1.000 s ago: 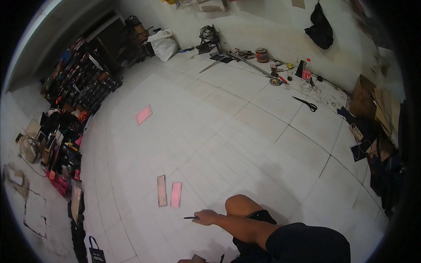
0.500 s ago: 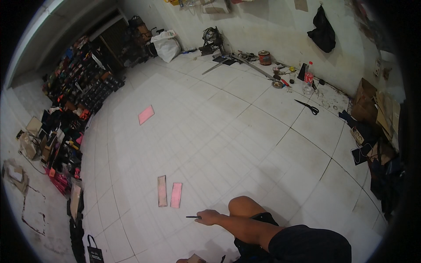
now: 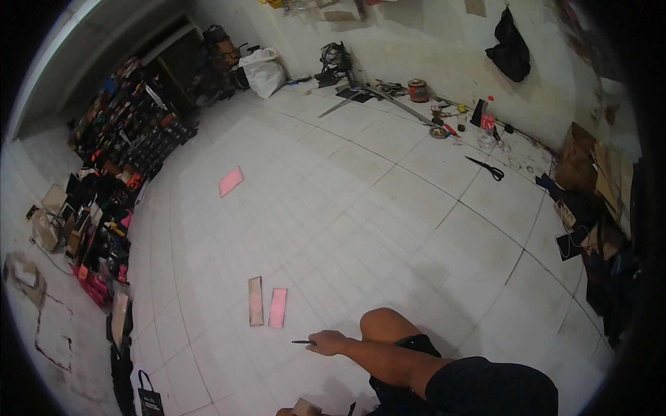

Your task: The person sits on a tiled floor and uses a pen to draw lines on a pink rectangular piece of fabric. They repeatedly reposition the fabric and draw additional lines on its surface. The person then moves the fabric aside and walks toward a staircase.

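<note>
A thin black pen (image 3: 301, 342) points left from my right hand (image 3: 326, 343), whose fingers are closed around it above the floor near my bent knee. At the lower edge, a small tan flat piece (image 3: 306, 408) shows beside a sliver of skin. That sliver may be my left hand, but its fingers are out of sight. Ahead of the pen, two narrow strips lie side by side on the floor: a beige strip (image 3: 256, 301) with dark edges and a pink strip (image 3: 277, 308). Farther off lies a wider pink piece (image 3: 231, 182).
Black scissors (image 3: 487, 168) lie on the tiles at the right, near a clear bottle with a red label (image 3: 488, 123). Metal bars and tools line the far wall. Piled goods (image 3: 132, 111) run along the left; a black bag (image 3: 150, 399) stands lower left. Cardboard (image 3: 579, 159) leans at right.
My right hand and the pen have shifted very slightly left. The tan piece at the lower edge has come a little farther up into view. The strips lie as before.
</note>
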